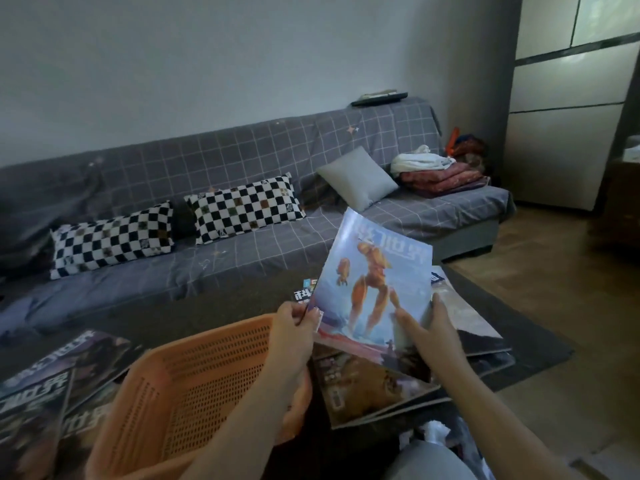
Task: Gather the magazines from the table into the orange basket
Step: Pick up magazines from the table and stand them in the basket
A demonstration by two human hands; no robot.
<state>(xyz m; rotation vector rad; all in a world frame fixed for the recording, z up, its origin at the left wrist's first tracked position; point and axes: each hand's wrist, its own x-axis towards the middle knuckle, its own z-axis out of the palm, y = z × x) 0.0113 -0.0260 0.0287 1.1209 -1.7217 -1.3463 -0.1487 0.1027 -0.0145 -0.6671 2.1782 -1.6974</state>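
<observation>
A blue-covered magazine [374, 285] is gripped at centre frame, pinched along its left edge by the left hand [294, 318] and its right edge by the right hand [431, 323], tilted above the orange basket [194, 379] at lower left. More magazines [374, 386] are seen beneath.

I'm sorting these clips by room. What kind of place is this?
Most likely a home living room: a long sofa under a checked cover, checkered cushions on it, and magazines spread over a low table.
</observation>
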